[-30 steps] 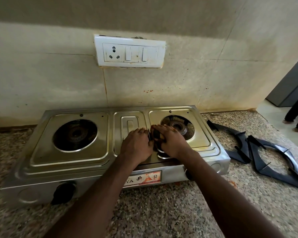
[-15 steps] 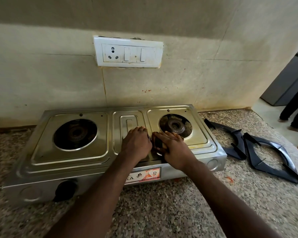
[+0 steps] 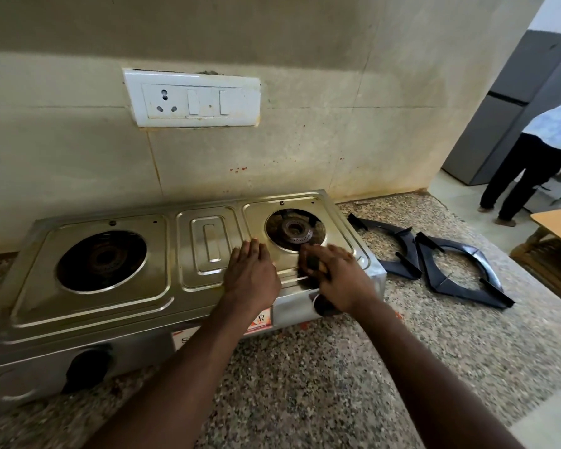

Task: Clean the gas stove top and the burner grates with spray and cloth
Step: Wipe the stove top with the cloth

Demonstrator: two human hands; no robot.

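- Steel gas stove [image 3: 110, 306] sits on the granite counter [image 3: 337, 367], with two black grates [image 3: 405, 238] beside it to the right.
- Dark wad [image 3: 314, 264] under the right hand [image 3: 340, 280] is mostly covered and cannot be identified; the fingers curl round it on the stove top.
- Left hand [image 3: 251, 277] lies flat there, fingers straight.

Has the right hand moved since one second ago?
Yes. The right hand, holding a dark pad, slid right: from front-left of the right burner to its front-right.

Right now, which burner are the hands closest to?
The right burner: the right hand, gripping a dark pad, is at its front rim. The left burner has no hand nearby.
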